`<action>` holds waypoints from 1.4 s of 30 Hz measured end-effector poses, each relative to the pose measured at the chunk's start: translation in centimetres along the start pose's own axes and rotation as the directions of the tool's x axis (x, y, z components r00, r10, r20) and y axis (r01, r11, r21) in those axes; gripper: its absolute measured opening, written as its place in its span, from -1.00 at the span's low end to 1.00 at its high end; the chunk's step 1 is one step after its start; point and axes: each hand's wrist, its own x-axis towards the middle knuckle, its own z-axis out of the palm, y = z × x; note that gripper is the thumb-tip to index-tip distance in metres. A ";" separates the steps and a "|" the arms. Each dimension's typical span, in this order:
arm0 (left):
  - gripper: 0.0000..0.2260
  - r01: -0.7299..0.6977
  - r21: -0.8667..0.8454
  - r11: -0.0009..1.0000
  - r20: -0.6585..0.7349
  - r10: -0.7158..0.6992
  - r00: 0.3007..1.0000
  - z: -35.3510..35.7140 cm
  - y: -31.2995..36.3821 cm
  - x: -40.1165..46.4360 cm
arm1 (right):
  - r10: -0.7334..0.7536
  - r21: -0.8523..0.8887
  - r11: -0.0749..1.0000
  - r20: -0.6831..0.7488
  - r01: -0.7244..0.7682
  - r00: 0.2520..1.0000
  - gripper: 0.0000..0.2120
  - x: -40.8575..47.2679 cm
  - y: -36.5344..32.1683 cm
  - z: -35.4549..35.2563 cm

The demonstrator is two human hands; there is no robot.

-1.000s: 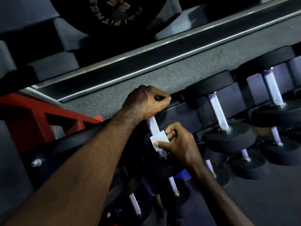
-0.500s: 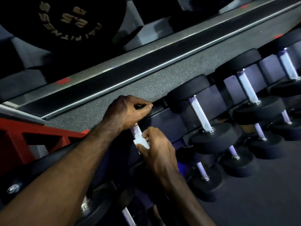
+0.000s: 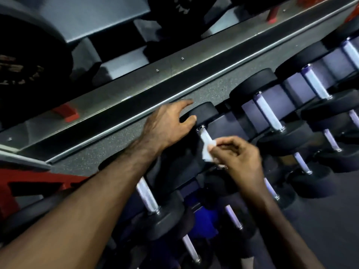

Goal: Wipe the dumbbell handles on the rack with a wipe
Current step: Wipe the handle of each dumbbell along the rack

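Black dumbbells with shiny metal handles lie in rows on the rack. My left hand (image 3: 169, 125) has spread, fairly straight fingers, and its thumb touches the far head (image 3: 206, 111) of one upper-row dumbbell. Just below that head, my right hand (image 3: 237, 154) pinches a small white wipe (image 3: 207, 152) against this dumbbell's handle (image 3: 203, 133). The lower part of the handle and the near head are hidden behind my right hand.
More dumbbell handles (image 3: 268, 111) (image 3: 314, 84) lie to the right, and a lower row of dumbbell handles (image 3: 147, 195) sits under my arms. A metal strip (image 3: 136, 88) runs diagonally behind the rack. A red frame (image 3: 29, 183) is at left, a black weight plate (image 3: 29, 61) at top left.
My left hand has loosened from a curled hold on the dumbbell head to spread fingers. My right hand still presses the wipe on the handle, and the view has shifted right.
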 end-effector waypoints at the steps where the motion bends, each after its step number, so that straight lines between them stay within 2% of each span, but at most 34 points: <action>1: -0.39 -0.009 -0.029 1.000 -0.001 0.009 1.000 0.4 0.8 0.9 | -0.042 -0.062 0.997 -0.024 0.040 0.999 -0.87 1.5 -0.4 -1.4; 4: -0.39 0.010 -0.050 0.999 0.006 -0.009 1.000 2.7 3.5 3.8 | -0.109 -0.268 0.958 -0.017 0.100 0.994 -0.90 6.1 -0.1 -4.1; 7: -0.50 0.064 0.111 0.992 0.040 -0.069 0.997 5.1 5.5 5.8 | -0.068 -0.402 0.908 0.141 0.120 0.988 -0.93 9.2 2.0 -4.1; 10: -0.66 0.171 0.209 0.963 -0.072 -0.159 0.985 6.2 5.9 6.8 | -0.021 -0.470 0.865 0.314 0.175 0.949 -0.96 9.8 3.6 -3.5; 13: -0.66 0.173 0.203 0.964 -0.069 -0.163 0.984 6.3 5.7 7.2 | 0.017 -0.493 0.851 0.370 0.181 0.929 -0.91 9.3 4.8 -4.6; 17: -0.60 0.122 0.235 0.964 -0.025 -0.120 0.992 6.3 5.0 7.5 | 0.037 -0.387 0.913 0.391 0.128 0.920 -0.92 10.1 4.1 -4.2; 19: -0.58 0.128 0.223 0.966 -0.055 -0.119 0.991 6.6 5.1 7.4 | 0.000 -0.342 0.929 0.380 0.140 0.925 -0.89 11.5 3.4 -2.8; 22: -0.65 0.146 0.244 0.959 -0.122 -0.119 0.985 6.9 5.4 7.1 | -0.023 -0.373 0.908 0.408 0.190 0.913 -0.90 11.8 3.2 -2.3; 26: -0.67 0.182 0.287 0.941 -0.156 -0.141 0.978 7.0 5.7 7.2 | 0.096 -0.428 0.894 0.474 0.134 0.876 -0.89 10.2 4.6 -5.3; 29: -0.67 0.184 0.299 0.936 -0.174 -0.136 0.975 7.2 5.9 7.3 | 0.102 -0.222 0.975 0.459 0.003 0.883 -0.90 10.9 4.7 -4.3; 31: -0.67 0.186 0.299 0.936 -0.193 -0.131 0.972 7.3 6.0 7.1 | 0.066 -0.152 0.988 0.445 0.002 0.893 -0.89 12.1 4.4 -2.9; 34: -0.66 0.207 0.286 0.935 -0.196 -0.155 0.968 7.2 5.9 7.0 | 0.070 -0.199 0.979 0.488 0.033 0.870 -0.87 12.3 4.3 -3.3; 36: -0.66 0.218 0.286 0.933 -0.191 -0.167 0.967 7.3 6.1 7.0 | 0.150 -0.270 0.963 0.532 -0.001 0.834 -0.86 11.8 5.0 -4.9; 38: -0.67 0.227 0.285 0.931 -0.195 -0.175 0.965 7.2 6.2 6.9 | 0.200 -0.244 0.967 0.569 -0.068 0.798 -0.83 11.5 5.1 -5.6; 40: -0.67 0.233 0.284 0.930 -0.201 -0.180 0.963 7.2 6.3 6.9 | 0.189 -0.151 0.981 0.553 -0.125 0.811 -0.79 11.8 4.6 -4.6; 42: -0.67 0.234 0.282 0.931 -0.203 -0.180 0.962 7.2 6.3 6.8 | 0.139 -0.092 0.990 0.507 -0.107 0.851 -0.81 12.4 3.9 -2.9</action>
